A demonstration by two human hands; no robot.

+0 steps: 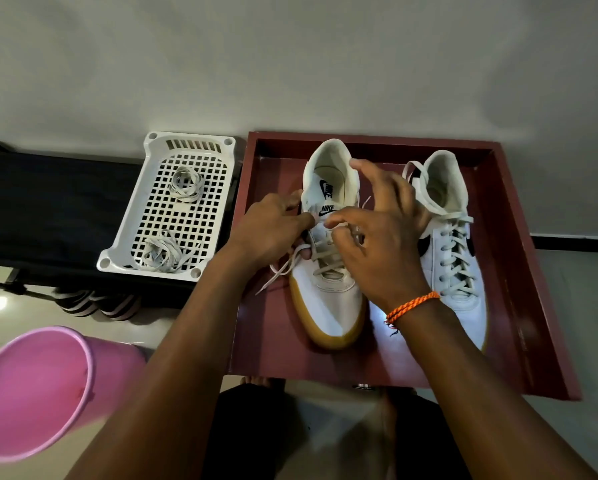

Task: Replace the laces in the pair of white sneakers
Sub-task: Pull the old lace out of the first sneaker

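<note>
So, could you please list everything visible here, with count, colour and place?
Sneakers: two, white with gum soles, in the tray.
Tray: one, dark red, right of the basket.
Basket: one, white, on the black stand.
Lace bundles: two, off-white, in the basket.
Stand: one, black, left.
Bucket: one, pink, lower left.
Wrist thread: one, orange, right wrist.
Left hand: pinching lace at the left-placed sneaker.
Right hand: pinching lace there too.
</note>
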